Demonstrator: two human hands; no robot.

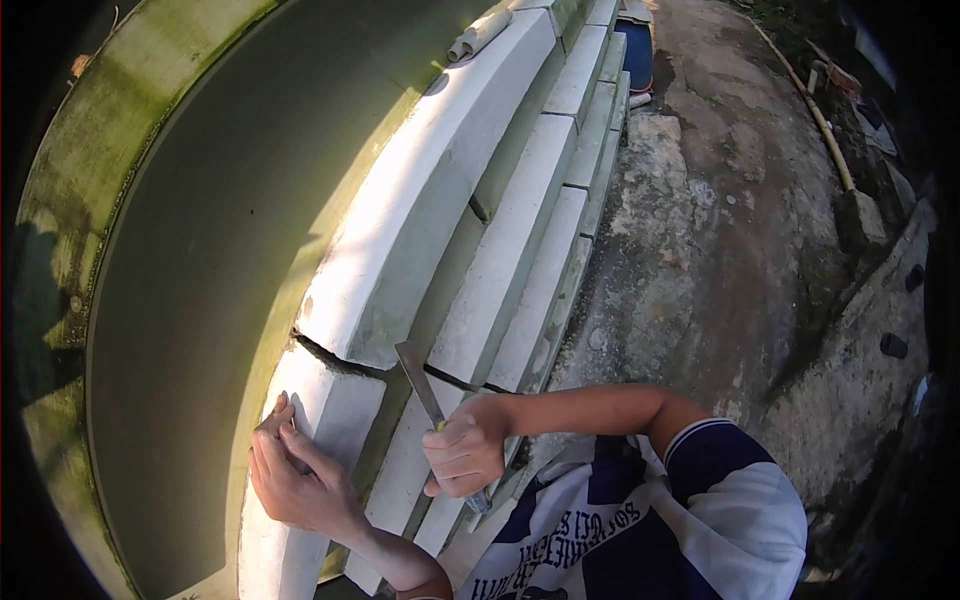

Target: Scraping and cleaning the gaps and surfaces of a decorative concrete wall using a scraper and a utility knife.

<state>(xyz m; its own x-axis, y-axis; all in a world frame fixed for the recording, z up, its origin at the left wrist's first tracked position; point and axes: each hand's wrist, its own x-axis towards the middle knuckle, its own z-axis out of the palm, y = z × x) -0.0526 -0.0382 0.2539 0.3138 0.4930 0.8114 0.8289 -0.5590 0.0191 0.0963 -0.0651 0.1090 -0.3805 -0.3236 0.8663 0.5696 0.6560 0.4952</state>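
The right hand [465,455] is closed in a fist around the handle of a putty knife [420,382], whose flat metal blade rises up and to the left out of the fingers, its tip lying against the dark crack [345,362] between two white curved coping blocks of a round basin wall [420,200]. The left hand [295,475] holds nothing — it lies flat, fingers together, on the top face of the nearer white block [330,420], just left of the blade and below the crack. The knife thus stands between the two hands, with its handle hidden inside the right one. Inside the ring, to the left, murky green water [200,250] fills the basin. Stepped white ledges [530,230] run down the wall's outer side to a cracked concrete ground [720,220] on the right. The person's blue-and-white shirt [640,520] fills the lower edge.
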